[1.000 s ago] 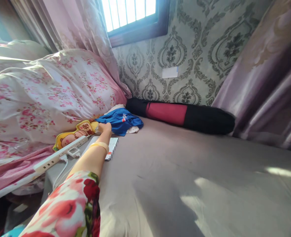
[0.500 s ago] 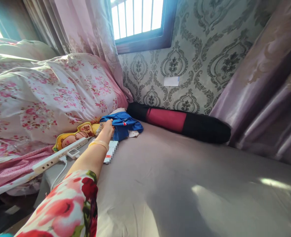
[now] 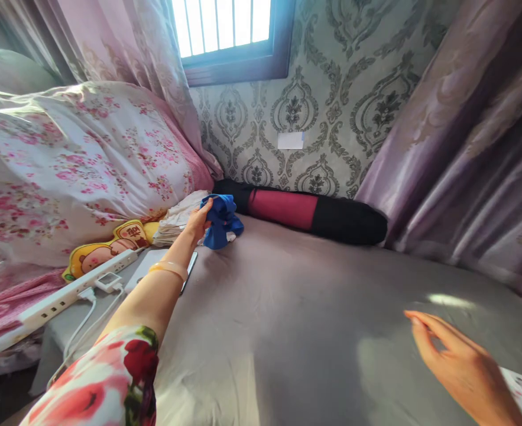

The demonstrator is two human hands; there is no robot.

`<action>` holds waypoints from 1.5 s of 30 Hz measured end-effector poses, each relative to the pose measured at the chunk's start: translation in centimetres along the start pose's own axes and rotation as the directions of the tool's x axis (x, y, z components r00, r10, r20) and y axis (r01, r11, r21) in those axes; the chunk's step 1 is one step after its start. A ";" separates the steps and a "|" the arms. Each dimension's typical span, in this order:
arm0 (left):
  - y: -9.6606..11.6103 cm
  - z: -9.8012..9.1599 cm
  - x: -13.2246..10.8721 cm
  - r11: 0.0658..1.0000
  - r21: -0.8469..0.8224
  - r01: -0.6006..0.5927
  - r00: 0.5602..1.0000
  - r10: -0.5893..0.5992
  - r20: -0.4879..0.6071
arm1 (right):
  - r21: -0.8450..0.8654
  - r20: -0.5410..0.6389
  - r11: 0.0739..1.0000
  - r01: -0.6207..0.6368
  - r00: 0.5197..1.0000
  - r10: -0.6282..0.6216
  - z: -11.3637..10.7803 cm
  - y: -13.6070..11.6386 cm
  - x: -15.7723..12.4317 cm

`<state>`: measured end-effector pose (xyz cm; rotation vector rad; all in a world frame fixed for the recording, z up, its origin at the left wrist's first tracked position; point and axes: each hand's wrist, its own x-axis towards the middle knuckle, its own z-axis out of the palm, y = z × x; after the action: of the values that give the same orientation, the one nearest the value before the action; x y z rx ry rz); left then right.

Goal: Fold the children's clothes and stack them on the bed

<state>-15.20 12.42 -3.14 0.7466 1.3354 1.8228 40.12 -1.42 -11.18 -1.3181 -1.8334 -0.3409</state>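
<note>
The left hand [image 3: 198, 221] stretches far out and grips a blue cloth [image 3: 221, 223]. The right hand [image 3: 458, 358] curls, but I can't tell if its fingertips touch.

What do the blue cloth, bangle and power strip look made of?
Blue cloth: likely thin fabric, fairly matte; it bunches softly in the left hand.
Bangle: smooth, pale, rigid-looking ring; stone or plastic, can't tell.
Power strip: probably hard white plastic; straight edges, socket slots.
</note>
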 end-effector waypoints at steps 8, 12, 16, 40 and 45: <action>-4.2 4.9 -4.5 0.971 -0.167 0.170 0.973 -0.139 0.185 | 0.230 0.367 0.968 -0.097 0.930 0.006 7.1 -7.0 3.1; -6.1 7.5 -7.6 0.952 -0.166 0.256 0.950 -0.216 0.226 | 0.327 0.466 0.930 -0.165 0.885 -0.007 10.3 -10.0 4.2; -7.8 9.7 -10.0 0.938 -0.162 0.308 0.925 -0.256 0.280 | 0.357 0.523 0.902 -0.244 0.852 0.024 12.8 -12.1 5.1; -7.8 13.4 -17.1 0.812 -0.168 0.559 0.695 -0.348 0.630 | 0.456 0.323 0.652 -0.605 0.796 0.513 14.9 -10.0 6.6; -6.7 12.7 -17.3 0.904 -0.156 0.397 0.742 -0.216 0.635 | 0.550 0.146 0.595 -0.586 0.769 0.623 9.8 -7.2 8.7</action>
<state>6.09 5.91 -6.34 0.8020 0.6977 1.2971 28.35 7.54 -9.04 -1.3666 -1.1644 0.5109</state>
